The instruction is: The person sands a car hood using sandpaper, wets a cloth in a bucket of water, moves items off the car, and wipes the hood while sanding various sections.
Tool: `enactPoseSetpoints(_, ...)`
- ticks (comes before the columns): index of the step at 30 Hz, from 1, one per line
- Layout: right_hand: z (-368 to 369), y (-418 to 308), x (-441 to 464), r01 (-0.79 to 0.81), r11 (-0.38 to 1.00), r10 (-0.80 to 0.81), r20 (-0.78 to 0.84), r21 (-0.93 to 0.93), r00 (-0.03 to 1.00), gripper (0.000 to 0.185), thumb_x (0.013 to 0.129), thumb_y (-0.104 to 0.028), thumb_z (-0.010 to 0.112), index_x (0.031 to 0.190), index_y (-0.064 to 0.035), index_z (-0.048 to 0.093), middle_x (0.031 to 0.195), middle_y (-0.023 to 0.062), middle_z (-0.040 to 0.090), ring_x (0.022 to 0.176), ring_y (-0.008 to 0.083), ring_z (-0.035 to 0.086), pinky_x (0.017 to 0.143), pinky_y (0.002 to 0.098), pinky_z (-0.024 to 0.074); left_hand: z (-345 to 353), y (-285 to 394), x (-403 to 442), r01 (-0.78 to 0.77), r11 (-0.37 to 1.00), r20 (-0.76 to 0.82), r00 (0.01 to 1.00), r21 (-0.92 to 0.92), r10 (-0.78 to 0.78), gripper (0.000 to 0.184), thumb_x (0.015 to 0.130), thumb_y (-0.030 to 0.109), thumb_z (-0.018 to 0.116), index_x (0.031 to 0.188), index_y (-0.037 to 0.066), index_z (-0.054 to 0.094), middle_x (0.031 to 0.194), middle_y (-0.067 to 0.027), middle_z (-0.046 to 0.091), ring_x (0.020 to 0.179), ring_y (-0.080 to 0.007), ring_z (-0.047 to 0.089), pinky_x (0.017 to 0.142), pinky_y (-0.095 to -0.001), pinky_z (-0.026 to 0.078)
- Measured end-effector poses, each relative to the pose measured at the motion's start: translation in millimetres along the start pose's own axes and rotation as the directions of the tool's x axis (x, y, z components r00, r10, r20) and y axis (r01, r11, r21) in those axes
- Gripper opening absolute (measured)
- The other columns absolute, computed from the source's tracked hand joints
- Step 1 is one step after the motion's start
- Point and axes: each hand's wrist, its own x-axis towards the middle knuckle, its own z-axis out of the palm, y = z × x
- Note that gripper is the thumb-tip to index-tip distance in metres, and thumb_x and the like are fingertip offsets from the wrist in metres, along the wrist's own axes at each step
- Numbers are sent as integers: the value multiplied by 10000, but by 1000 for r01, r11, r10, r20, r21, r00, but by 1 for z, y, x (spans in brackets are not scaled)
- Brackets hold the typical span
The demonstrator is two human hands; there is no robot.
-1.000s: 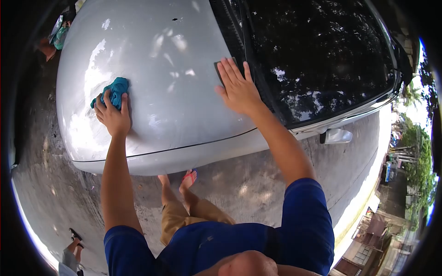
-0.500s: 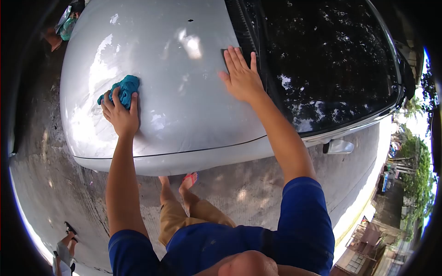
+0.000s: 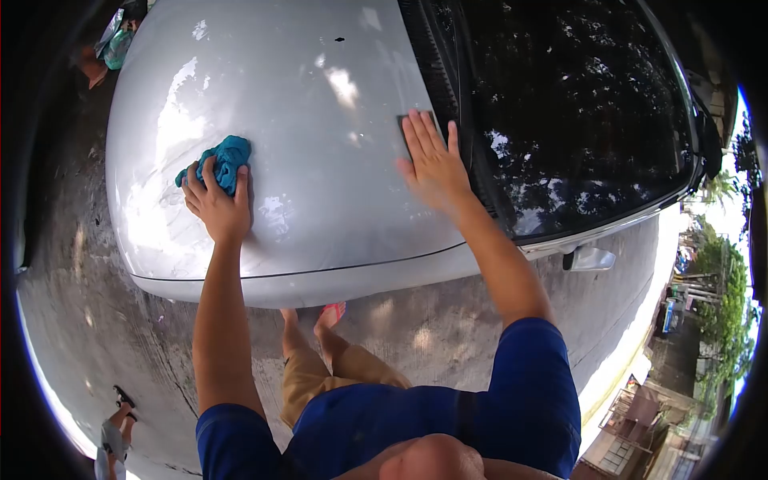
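While I've got the left hand (image 3: 218, 206) curled over a bunched teal cloth (image 3: 232, 155) on the silver hood (image 3: 320, 200), left of center in the frame, the right hand (image 3: 437, 171) is laid flat with fingers out, just right of center by the hood's edge. Some dark patch (image 3: 403, 122) peeks out beside those fingertips; honestly can't tell from my end if it's a pad or shadow. Windshield (image 3: 576, 120) fills the upper right, with 1 side mirror (image 3: 592, 258) below it.
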Motion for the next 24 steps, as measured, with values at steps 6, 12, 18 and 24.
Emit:
enactPoseSetpoints(6, -13, -19, -47, 42, 999, -42, 71, 1, 997, 714, 1116, -475, 370, 1671, -34, 294, 1767, 136, 239, 1644, 282, 192, 1298, 627, 77, 4, -1, 0, 14, 999, -2, 1000, 42, -14, 676, 959, 578, 686, 1469, 157, 549, 1594, -207, 399, 1508, -487, 278, 1247, -612, 189)
enactPoseSetpoints(12, 8, -33, 45, -7, 998, 11, -61, 64, 998, 698, 1123, -459, 350, 1665, -22, 300, 1772, 124, 229, 1651, 280, 157, 1308, 610, 70, 0, -1, 1, 21, 1000, 22, 1000, 17, -21, 687, 954, 580, 690, 1475, 156, 545, 1613, -208, 385, 1521, -497, 260, 1246, -626, 184)
enactPoseSetpoints(18, -5, -39, 23, 104, 991, -108, 43, 79, 993, 707, 1123, -471, 338, 1666, -21, 297, 1775, 122, 224, 1655, 282, 139, 1305, 622, 59, -2, -1, 0, 25, 1000, 33, 999, 18, -26, 684, 952, 579, 692, 1471, 159, 546, 1616, -193, 383, 1528, -502, 253, 1243, -638, 182)
enactPoseSetpoints(24, 15, -78, 45, 25, 992, -26, 6, 125, 1000, 704, 1127, -472, 320, 1681, -40, 280, 1779, 120, 214, 1655, 287, 140, 1310, 608, 52, -4, 1, 3, 50, 999, 59, 997, -18, -49, 681, 962, 582, 678, 1477, 159, 532, 1627, -196, 364, 1538, -510, 234, 1253, -655, 146)
